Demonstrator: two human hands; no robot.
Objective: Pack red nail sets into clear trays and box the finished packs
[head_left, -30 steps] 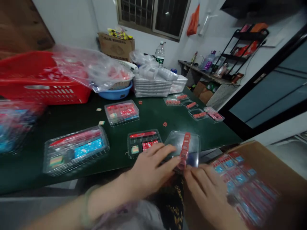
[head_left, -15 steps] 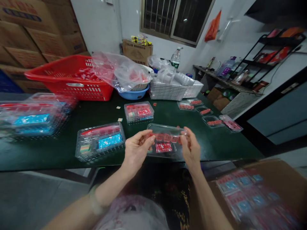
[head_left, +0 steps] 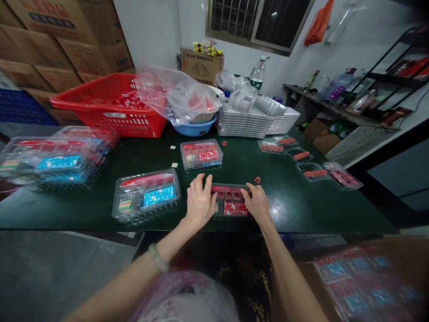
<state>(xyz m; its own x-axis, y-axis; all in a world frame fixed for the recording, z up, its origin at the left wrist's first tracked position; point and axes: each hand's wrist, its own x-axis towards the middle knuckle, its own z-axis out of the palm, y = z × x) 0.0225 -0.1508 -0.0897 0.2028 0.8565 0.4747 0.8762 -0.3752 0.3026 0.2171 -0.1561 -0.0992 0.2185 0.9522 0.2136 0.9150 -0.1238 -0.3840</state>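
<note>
Hands, left (head_left: 199, 199) and right (head_left: 258, 203), grip one box (head_left: 230, 201) by its ends — two pale squares (head_left: 174, 165) lie beyond.

Smooth, glossy, transparent plastic case (head_left: 230, 201)

Lighting: dim, cool, indoor; source out of view. Window (head_left: 261, 22): dark, one small bright reflection. Worktop (head_left: 301, 203): pale glare, right of centre. Box (head_left: 231, 216), centre: fairly sharp. Packs (head_left: 368, 281), lower right: blurred. Door (head_left: 402, 179): tilted by wide-angle distortion. Upper right corner: blackened.
</note>
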